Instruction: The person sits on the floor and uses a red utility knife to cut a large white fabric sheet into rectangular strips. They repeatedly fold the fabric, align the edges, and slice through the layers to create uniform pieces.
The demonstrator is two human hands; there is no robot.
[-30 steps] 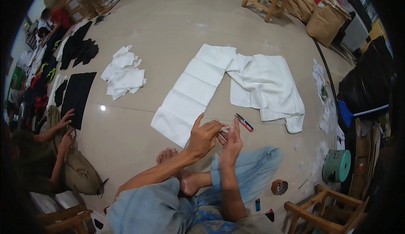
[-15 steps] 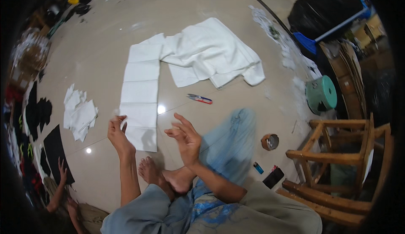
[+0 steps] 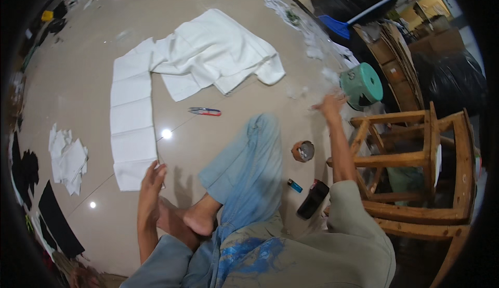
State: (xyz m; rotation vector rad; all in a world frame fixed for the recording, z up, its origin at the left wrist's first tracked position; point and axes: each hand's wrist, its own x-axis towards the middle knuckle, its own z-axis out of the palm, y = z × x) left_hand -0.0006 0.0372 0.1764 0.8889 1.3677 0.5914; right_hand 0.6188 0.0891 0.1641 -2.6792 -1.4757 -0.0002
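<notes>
My left hand (image 3: 150, 186), empty with its fingers loosely apart, hovers at the near end of a white folded cloth strip (image 3: 132, 116). The strip is creased into panels and joins a rumpled white cloth (image 3: 218, 54) farther off. On the right, my right hand (image 3: 331, 107) reaches out with its fingers spread, beside a green plastic bucket (image 3: 358, 88). Nothing shows in that hand, though its fingertips are slightly blurred. Bits of white lint (image 3: 297, 91) lie near it. A pair of thread snips (image 3: 205, 112) with red and blue handles rests between the strip and my knee.
White scraps (image 3: 68, 158) and a black cloth piece (image 3: 60, 223) lie at the left. By my right leg are a round ashtray (image 3: 303, 151), a blue lighter (image 3: 294, 185) and a black case (image 3: 313, 199). A wooden stool (image 3: 395, 160) stands at the right.
My right hand has swung from in front of me out to the right, near the bucket. My left hand has lowered and its pinched fingers have loosened. The view has shifted right.
</notes>
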